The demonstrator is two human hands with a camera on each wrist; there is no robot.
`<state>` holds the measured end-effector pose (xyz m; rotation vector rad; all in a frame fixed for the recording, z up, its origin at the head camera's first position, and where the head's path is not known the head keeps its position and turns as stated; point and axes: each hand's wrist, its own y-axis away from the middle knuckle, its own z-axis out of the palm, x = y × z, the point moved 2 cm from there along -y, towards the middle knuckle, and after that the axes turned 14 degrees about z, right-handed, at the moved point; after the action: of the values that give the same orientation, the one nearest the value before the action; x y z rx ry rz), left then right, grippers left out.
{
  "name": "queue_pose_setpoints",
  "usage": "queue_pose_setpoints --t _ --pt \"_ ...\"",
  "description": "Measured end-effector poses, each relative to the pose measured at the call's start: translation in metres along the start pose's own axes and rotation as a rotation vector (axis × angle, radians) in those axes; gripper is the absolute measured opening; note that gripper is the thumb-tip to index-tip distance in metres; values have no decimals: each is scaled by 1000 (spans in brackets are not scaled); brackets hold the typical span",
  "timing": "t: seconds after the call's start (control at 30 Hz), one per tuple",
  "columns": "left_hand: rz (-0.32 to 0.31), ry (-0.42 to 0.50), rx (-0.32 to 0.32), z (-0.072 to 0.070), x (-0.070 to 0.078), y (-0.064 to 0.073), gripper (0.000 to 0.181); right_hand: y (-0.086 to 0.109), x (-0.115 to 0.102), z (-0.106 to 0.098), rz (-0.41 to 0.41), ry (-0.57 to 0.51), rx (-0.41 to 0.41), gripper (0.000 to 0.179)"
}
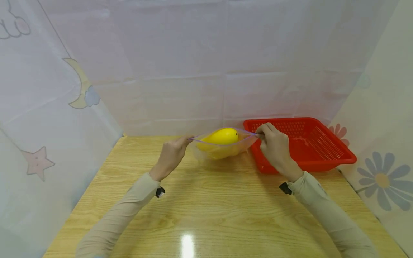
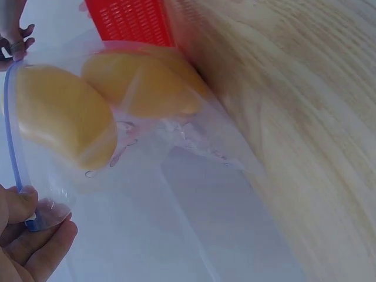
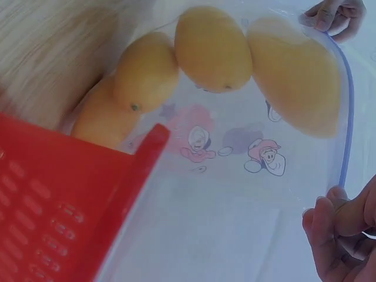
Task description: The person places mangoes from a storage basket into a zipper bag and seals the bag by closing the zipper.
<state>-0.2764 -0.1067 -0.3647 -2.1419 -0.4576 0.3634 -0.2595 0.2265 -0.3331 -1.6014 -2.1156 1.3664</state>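
Observation:
A clear zip bag (image 1: 246,144) with a purple zip edge and printed cartoon figures hangs between the two hands, just above the table. Inside are several yellow mangoes (image 1: 226,136); the uppermost sits at the mouth, the others lower down (image 3: 147,73). My left hand (image 1: 172,154) pinches the left end of the zip edge between thumb and fingers. At the opposite end, my right hand (image 1: 275,147) pinches the other corner, beside the red basket. The mouth is parted in the middle, so the top mango shows through it.
A red plastic basket (image 1: 316,166) with slotted walls stands at the back right, its left rim close to the bag and under the right hand. The wooden table (image 1: 206,208) reaches back to a pale sheet (image 1: 180,96) that hangs behind it.

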Motion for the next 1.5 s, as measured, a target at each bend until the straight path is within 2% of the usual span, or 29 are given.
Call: queue_pose_setpoints --t 0.2,0.4,0.47,0.7,0.9,1.03,1.2,1.37,1.5 --pt "-11 39 32 -4 -1 -7 16 -9 4 -3 57 -69 -18 14" --pt "-7 81 31 -4 1 -10 14 -10 10 -1 84 -44 -52 15" --pt "-13 90 21 -2 2 -9 15 -9 12 0 92 -37 -85 15" --pt "-94 129 -16 5 -2 3 15 -3 21 5 145 -21 -253 14" --pt "-133 172 -54 10 -2 1 13 -6 32 4 209 -10 -349 10" --pt "-213 210 -76 14 -3 0 15 -8 40 3 297 -75 -470 2" --pt "-340 263 -84 18 -3 0 16 -7 50 2 426 -165 -596 6" --pt "-465 329 -61 23 -2 4 12 -3 61 0 512 -253 -653 8" --pt "-602 424 -20 25 -2 6 16 -1 66 -2 543 -304 -674 12"
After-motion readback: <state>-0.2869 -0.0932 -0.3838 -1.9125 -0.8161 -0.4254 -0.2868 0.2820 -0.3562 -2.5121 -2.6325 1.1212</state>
